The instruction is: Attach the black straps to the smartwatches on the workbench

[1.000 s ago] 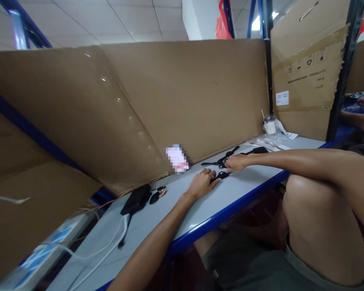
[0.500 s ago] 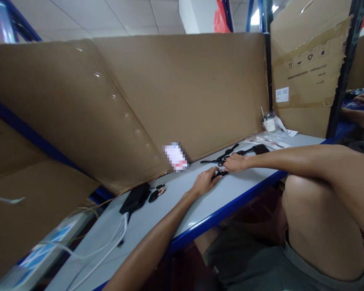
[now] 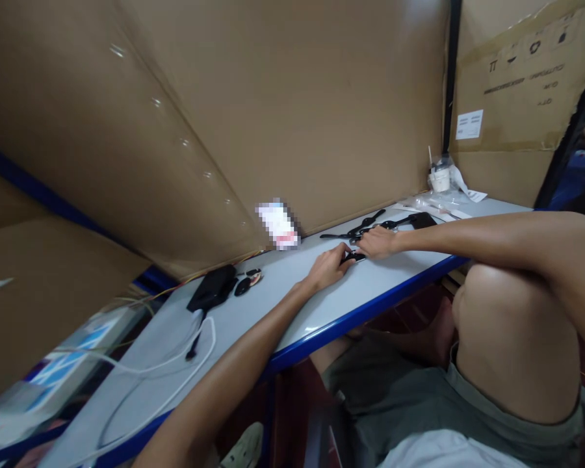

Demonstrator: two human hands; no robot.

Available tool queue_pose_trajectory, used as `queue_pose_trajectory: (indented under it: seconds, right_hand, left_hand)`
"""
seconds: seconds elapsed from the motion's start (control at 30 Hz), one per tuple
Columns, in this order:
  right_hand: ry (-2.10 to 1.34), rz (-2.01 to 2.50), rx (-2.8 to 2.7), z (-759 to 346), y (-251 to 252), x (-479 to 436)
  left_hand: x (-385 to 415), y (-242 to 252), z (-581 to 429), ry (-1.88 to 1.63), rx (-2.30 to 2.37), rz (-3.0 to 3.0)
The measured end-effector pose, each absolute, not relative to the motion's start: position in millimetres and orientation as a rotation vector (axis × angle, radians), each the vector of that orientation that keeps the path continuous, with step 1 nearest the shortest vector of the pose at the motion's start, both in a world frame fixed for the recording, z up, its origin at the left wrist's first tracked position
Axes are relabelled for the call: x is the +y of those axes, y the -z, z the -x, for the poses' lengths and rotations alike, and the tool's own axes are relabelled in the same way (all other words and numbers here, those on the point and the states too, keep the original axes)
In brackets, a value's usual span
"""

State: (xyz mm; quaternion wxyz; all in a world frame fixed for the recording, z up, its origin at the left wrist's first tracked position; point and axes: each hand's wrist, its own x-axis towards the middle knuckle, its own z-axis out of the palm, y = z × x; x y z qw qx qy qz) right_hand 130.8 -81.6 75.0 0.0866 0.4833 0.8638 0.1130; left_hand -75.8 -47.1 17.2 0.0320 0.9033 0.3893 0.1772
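My left hand (image 3: 327, 266) rests on the grey-white table, fingers curled round a small black watch (image 3: 354, 257) whose details are too small to make out. My right hand (image 3: 379, 243) is closed at the watch's far end, its fingertips bent down against it and partly hidden. Just behind the hands lie several black watches with straps, one strap (image 3: 335, 236) pointing left and another watch (image 3: 368, 223) slanting away. Beside the right wrist is a flat black object (image 3: 423, 221).
A lit phone (image 3: 279, 225), blurred, leans on the cardboard wall (image 3: 322, 117). At left lie a black box (image 3: 212, 287), dark round pieces (image 3: 244, 285) and white cables (image 3: 209, 338). A cup (image 3: 439, 177) and plastic bags (image 3: 431, 207) are at the far right. A blue edge (image 3: 331, 335) fronts the table.
The view has tilted downward, so the table sits higher and more of my lap shows. Both hands remain together at the black watch with little visible movement.
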Motion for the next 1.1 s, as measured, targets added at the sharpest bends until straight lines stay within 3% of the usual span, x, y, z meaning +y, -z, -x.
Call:
queue_pose_trajectory:
  seconds: [0.7,1.1]
  right_hand:
    - [-0.158,-1.589,2.548,-121.0,-74.1,-71.3]
    - [-0.006,-1.941,2.373,-141.7,-92.6,-54.6]
  left_hand:
    - [-45.5,-20.6,74.8,-0.595,1.168,-2.681]
    - [-55.0,-19.4,64.0,-0.587,1.178,-2.716]
